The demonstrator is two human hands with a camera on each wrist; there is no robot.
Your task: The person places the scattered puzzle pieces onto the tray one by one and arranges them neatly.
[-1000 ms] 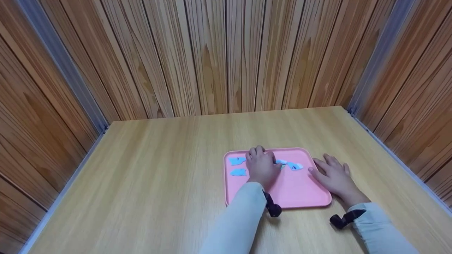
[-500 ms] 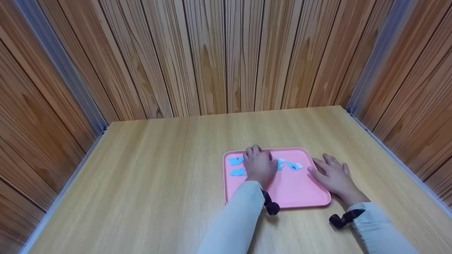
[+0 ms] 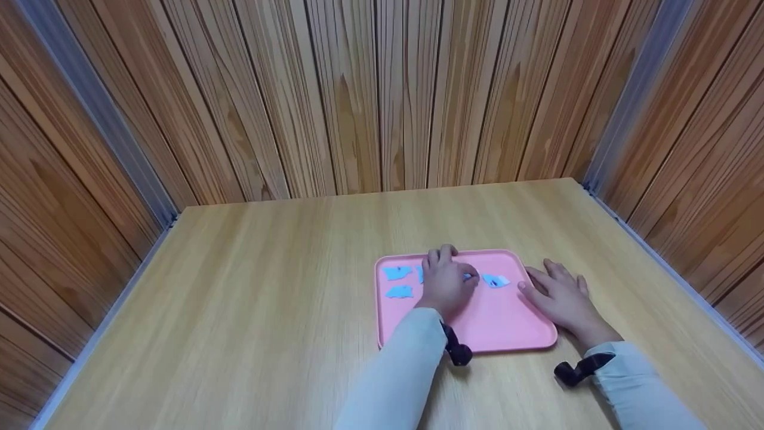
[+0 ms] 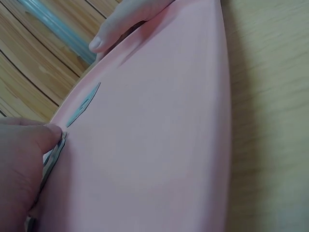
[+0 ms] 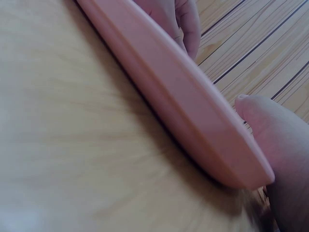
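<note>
On the pink tray (image 3: 495, 328) lie several flat blue pieces with ragged edges and bits of dark and white print, like puzzle pieces. Over its far middle, my left hand (image 3: 447, 285) bends its thumb and index finger down onto a blue puzzle piece (image 3: 467, 276), which it mostly covers. In the left wrist view the thumb is at the end of this puzzle piece (image 4: 52, 159). One more piece (image 3: 495, 280) lies just to its right, and two others, an upper (image 3: 397, 273) and a lower one (image 3: 399, 291), at the left. My right hand (image 3: 558, 297) rests relaxed at the tray's right rim, thumb against it.
The tray stands on a light wooden table (image 3: 268, 298). Wood-plank walls (image 3: 352, 95) enclose the table at the back and both sides. Each wrist wears a black camera mount, the left one (image 3: 458, 346) hanging over the tray's near edge.
My left hand first slid slightly left, then shifted back right, its thumb and index finger now closing over the middle piece. The left-hand pieces show more. My right hand stays at the rim.
</note>
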